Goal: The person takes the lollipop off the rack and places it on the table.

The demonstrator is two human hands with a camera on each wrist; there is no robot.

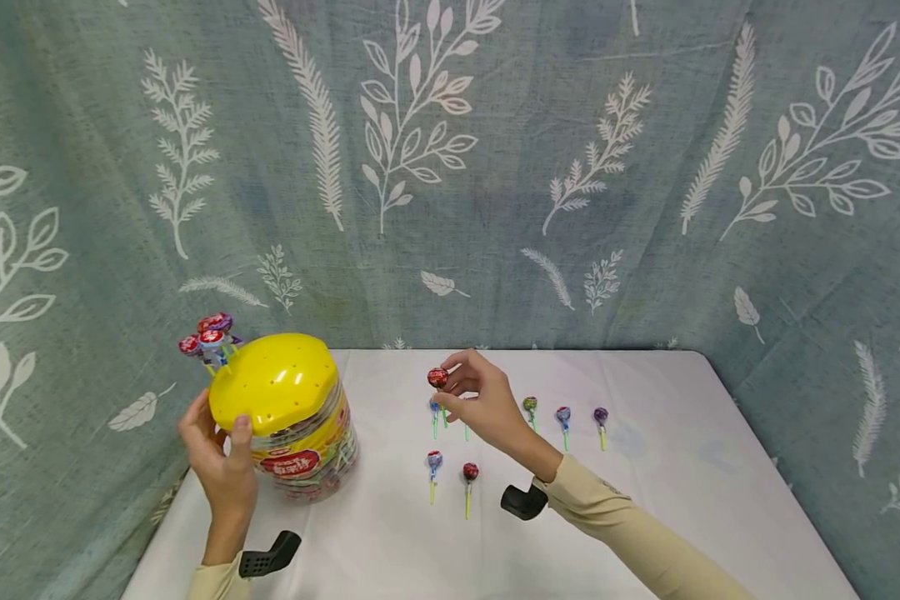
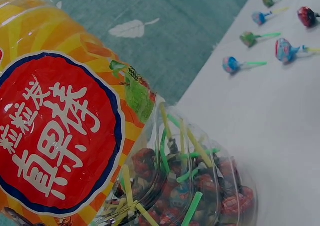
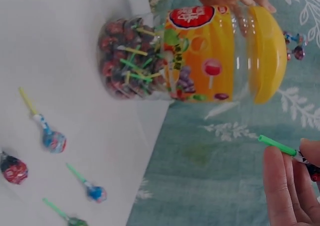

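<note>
My left hand (image 1: 225, 475) grips a clear plastic lollipop jar (image 1: 341, 454) by its yellow lid (image 1: 281, 375), the thumb on the front and the fingers round the left side. The jar leans to the left, and through its wall several wrapped lollipops (image 2: 237, 201) show at the bottom. On the lid's upper left, a small cluster of lollipops (image 1: 212, 337) stands stuck in by the sticks. My right hand (image 1: 491, 404) pinches a dark red lollipop (image 1: 437, 377) above the table, head up in the head view. Its green stick (image 3: 277, 145) shows beside the fingers in the right wrist view.
Several loose lollipops lie on the white table (image 1: 645, 517), among them a purple one (image 1: 601, 414), a blue one (image 1: 564, 415), a green one (image 1: 530, 404) and a red one (image 1: 470, 472). Behind the table hangs a leaf-patterned grey-green curtain (image 1: 495, 250).
</note>
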